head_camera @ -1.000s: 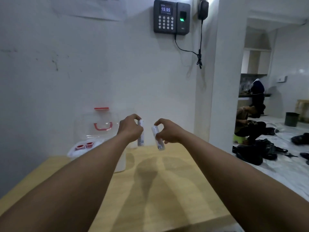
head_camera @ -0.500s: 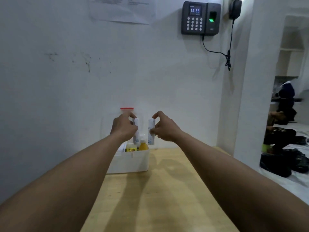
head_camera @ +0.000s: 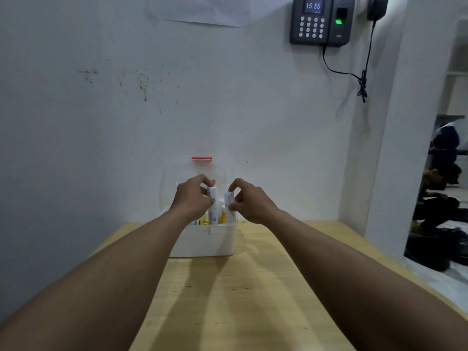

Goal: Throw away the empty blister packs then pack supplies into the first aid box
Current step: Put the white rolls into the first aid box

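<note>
Head camera looks down two bare arms that reach out over a wooden table (head_camera: 253,287). At the far end of the table, right against the white wall (head_camera: 101,122), sits a white first aid box (head_camera: 202,241). Its clear lid (head_camera: 200,171) stands up behind it, with a red strip along the top edge.

The left hand (head_camera: 192,198) is pinched tight around a small white pack (head_camera: 212,203) and holds it upright. The right hand (head_camera: 250,201) is pinched tight around a second white pack (head_camera: 230,206), also upright. Both packs are over the open top of the box, close beside each other but apart. Their low ends dip to about the rim. I cannot tell if they touch anything inside.

Something yellow (head_camera: 222,216) pokes up inside the box between the two packs. A dark keypad clock (head_camera: 320,20) hangs high on the wall and reads 15 55.
</note>
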Demonstrator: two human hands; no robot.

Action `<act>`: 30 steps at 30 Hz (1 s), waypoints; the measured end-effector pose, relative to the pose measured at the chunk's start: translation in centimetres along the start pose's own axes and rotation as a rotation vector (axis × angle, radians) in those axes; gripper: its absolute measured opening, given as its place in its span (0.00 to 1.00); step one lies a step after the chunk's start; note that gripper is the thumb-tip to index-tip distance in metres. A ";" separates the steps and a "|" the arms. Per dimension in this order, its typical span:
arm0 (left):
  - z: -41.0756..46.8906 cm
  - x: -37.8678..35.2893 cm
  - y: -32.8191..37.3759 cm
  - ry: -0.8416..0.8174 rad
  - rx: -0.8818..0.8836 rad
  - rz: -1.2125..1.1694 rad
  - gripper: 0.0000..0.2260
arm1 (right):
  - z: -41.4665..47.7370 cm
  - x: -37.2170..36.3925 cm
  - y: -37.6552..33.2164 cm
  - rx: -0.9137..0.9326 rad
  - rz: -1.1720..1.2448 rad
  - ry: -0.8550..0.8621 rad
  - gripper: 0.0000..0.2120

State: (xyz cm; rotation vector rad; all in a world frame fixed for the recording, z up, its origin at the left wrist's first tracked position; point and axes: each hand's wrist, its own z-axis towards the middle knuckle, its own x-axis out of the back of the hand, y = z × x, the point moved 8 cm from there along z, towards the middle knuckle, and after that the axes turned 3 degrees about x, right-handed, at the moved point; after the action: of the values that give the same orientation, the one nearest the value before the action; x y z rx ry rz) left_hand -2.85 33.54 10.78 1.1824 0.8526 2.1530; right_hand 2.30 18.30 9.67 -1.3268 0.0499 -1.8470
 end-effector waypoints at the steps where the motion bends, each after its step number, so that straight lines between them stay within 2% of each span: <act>1: 0.0 -0.1 -0.2 -0.005 -0.002 0.003 0.14 | -0.1 -0.1 0.1 0.005 0.000 -0.002 0.14; 12: 0.1 -1.1 -0.8 -0.017 -0.021 0.053 0.15 | -0.4 -1.2 0.5 0.015 0.000 -0.038 0.15; 17: 0.2 -1.4 -1.1 -0.036 -0.013 0.071 0.15 | -0.6 -2.0 0.9 0.031 -0.160 -0.119 0.09; 22: 0.1 -1.7 -1.3 -0.062 -0.011 0.082 0.14 | -0.9 -2.1 0.8 0.060 -0.280 -0.161 0.17; 30: 0.1 -3.0 -1.6 -0.165 0.006 0.121 0.13 | -1.5 -1.3 0.7 0.070 -0.281 -0.170 0.19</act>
State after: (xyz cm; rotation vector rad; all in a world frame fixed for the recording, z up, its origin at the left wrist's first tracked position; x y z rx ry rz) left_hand -1.13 32.46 8.07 1.4251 0.7332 2.1125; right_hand 1.64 18.09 7.66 -1.4965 -0.3018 -1.9370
